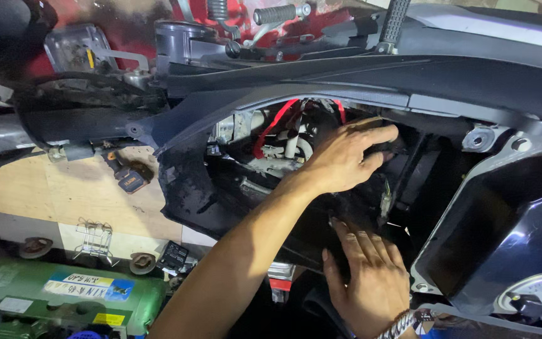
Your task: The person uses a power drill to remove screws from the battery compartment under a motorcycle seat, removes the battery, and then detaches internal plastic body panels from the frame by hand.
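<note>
Two hands inside scooter body [221,100]: left hand [346,157] grip hidden; right hand [371,276] flat, open.

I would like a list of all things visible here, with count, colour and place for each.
scooter body panel: one, dark blue-black, across the top and right
red wires: a few, red, inside the opening
foot peg: one, grey, top centre
green tank: one, green, bottom left
wooden board: one, pale brown, left
left hand: one, reaching into the opening
right hand: one, with a metal wristband, flat on the lower edge
</note>
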